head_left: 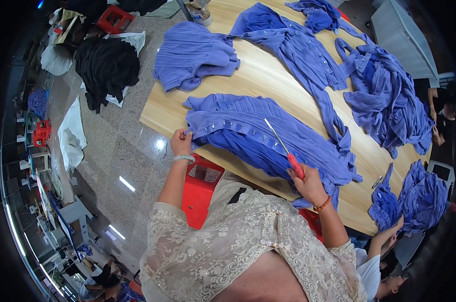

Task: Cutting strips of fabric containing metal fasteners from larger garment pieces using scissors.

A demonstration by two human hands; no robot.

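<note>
A blue pleated garment (268, 138) with a row of buttons lies across the near edge of the wooden table (268, 75). My left hand (181, 142) pinches its left corner at the table edge. My right hand (306, 182) holds a red-handled pair of scissors (283, 147), whose thin metal blades point up-left over the garment's button strip. A bracelet sits on each wrist.
More blue garments lie on the table: a folded one (195, 55) far left, a long one (303, 55) in the middle, a heap (384, 95) at right. Another person's hand (394, 229) holds blue cloth at lower right. A red stool (200, 186) stands below the table; a black cloth pile (107, 68) lies on the floor.
</note>
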